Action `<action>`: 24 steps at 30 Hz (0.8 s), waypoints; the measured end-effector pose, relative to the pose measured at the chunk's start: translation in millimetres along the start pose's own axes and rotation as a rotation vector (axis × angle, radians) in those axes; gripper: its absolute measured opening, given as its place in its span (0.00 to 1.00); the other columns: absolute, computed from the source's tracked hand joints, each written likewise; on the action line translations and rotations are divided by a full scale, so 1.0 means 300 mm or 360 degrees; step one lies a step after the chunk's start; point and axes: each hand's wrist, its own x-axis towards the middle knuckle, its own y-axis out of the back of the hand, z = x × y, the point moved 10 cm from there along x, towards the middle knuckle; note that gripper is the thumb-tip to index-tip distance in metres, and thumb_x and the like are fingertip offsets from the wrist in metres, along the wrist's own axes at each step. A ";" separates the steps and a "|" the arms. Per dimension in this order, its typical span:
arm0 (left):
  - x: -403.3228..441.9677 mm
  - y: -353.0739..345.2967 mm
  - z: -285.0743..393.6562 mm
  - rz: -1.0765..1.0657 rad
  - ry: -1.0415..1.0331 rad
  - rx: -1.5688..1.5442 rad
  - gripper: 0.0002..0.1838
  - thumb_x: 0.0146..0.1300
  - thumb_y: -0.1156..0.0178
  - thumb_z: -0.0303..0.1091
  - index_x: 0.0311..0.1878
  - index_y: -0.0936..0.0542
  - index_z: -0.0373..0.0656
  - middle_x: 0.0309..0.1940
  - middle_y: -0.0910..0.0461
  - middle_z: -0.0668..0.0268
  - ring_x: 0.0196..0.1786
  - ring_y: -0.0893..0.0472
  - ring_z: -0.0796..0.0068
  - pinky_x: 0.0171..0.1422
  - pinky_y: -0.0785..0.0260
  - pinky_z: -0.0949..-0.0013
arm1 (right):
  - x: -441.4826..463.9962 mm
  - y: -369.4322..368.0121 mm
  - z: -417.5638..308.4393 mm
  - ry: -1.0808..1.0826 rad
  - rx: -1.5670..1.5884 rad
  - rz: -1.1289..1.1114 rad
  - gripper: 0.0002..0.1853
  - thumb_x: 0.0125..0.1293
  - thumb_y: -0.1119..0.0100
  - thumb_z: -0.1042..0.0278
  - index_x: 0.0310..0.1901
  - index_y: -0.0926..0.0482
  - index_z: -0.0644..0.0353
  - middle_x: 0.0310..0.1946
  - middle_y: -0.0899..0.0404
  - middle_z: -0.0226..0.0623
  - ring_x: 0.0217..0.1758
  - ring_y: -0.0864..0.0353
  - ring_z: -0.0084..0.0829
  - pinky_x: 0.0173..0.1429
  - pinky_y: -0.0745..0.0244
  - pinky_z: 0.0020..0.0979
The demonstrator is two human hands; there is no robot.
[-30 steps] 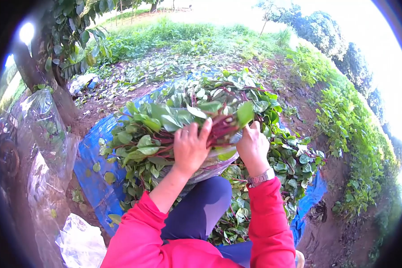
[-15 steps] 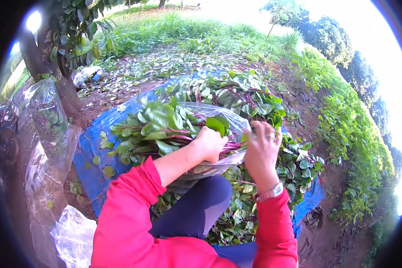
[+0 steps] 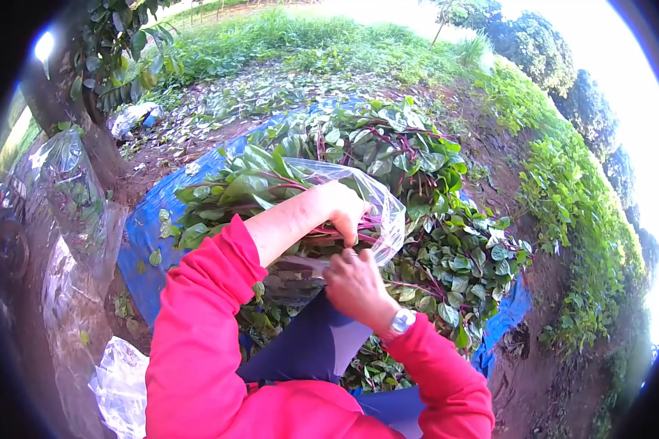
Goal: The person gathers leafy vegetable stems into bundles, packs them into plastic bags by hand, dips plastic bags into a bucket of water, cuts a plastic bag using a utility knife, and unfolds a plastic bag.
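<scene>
Purple-stemmed leafy greens (image 3: 241,186) lie in a clear plastic bag (image 3: 388,212) across my lap, stems toward the bag's right-hand mouth. My left hand (image 3: 343,211) reaches over the stems, its fingers curled downward at the near edge of the mouth. What those fingers grip is hidden. Just below, my right hand (image 3: 359,287) is closed, its fingertips pinching the near rim of the bag and meeting my left fingertips. The far side of the bag's mouth bulges outward.
A large heap of the same greens (image 3: 395,146) covers the blue tarp (image 3: 154,227) beyond and right of my knee (image 3: 307,340). Clear plastic sheeting (image 3: 73,241) hangs by a tree trunk (image 3: 99,146) at left. Crumpled plastic (image 3: 121,384) lies at lower left.
My right hand has moved left and down from the bag's far right side to its near rim. My left hand has shifted up slightly and curled down over the stems.
</scene>
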 end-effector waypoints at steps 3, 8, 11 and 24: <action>-0.005 -0.010 0.024 0.0043 -0.0069 0.0035 0.44 0.32 0.33 0.58 0.54 0.30 0.42 0.40 0.21 0.55 0.42 0.21 0.58 0.46 0.29 0.63 | 0.018 -0.107 0.020 -0.0471 0.0369 -0.0058 0.12 0.54 0.42 0.61 0.33 0.28 0.60 0.23 0.24 0.38 0.27 0.21 0.37 0.31 0.30 0.40; -0.024 -0.081 0.033 -0.0045 -0.0289 -0.0422 0.50 0.39 0.39 0.67 0.61 0.37 0.40 0.52 0.30 0.48 0.54 0.28 0.55 0.56 0.34 0.60 | 0.043 0.065 -0.096 0.0043 0.1110 0.0321 0.07 0.56 0.45 0.67 0.31 0.28 0.60 0.11 0.29 0.43 0.18 0.24 0.45 0.22 0.31 0.41; -0.105 -0.132 0.060 0.0692 -0.0210 -0.0164 0.44 0.46 0.42 0.57 0.65 0.42 0.46 0.48 0.32 0.48 0.51 0.29 0.52 0.54 0.36 0.56 | 0.016 0.201 -0.032 -0.0038 0.1388 0.0432 0.06 0.56 0.46 0.67 0.29 0.29 0.60 0.13 0.29 0.44 0.19 0.25 0.46 0.23 0.32 0.43; -0.222 0.234 0.056 0.0921 0.0227 0.0519 0.14 0.54 0.41 0.43 0.41 0.22 0.47 0.36 0.24 0.62 0.45 0.26 0.63 0.49 0.35 0.59 | -0.424 0.297 0.189 -0.0636 0.0849 0.0878 0.21 0.46 0.36 0.66 0.45 0.30 0.55 0.37 0.29 0.35 0.42 0.30 0.37 0.50 0.37 0.38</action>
